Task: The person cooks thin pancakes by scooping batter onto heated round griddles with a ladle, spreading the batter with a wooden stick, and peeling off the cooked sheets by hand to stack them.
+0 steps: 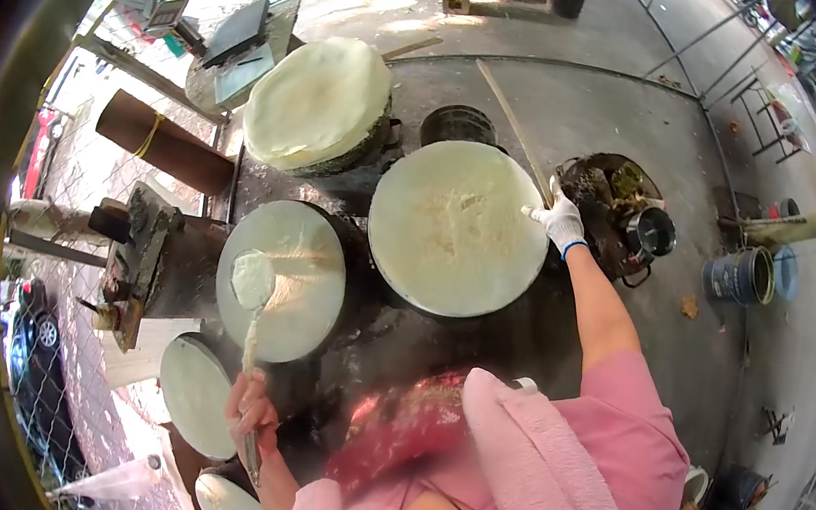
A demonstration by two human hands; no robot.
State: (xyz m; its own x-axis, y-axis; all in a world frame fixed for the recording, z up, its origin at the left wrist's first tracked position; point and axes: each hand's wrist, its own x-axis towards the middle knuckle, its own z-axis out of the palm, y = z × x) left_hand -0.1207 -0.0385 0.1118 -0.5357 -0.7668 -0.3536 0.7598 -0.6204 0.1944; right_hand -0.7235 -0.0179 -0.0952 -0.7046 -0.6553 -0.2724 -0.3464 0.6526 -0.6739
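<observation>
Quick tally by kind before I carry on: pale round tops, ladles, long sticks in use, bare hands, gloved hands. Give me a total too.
Pale round tops: 5
Ladle: 1
Long stick: 1
Bare hand: 1
Gloved hand: 1
Total: 9

Daylight is very bright at the upper left, almost white. The round black edges are strongly curved, and the center is softly lit.
</observation>
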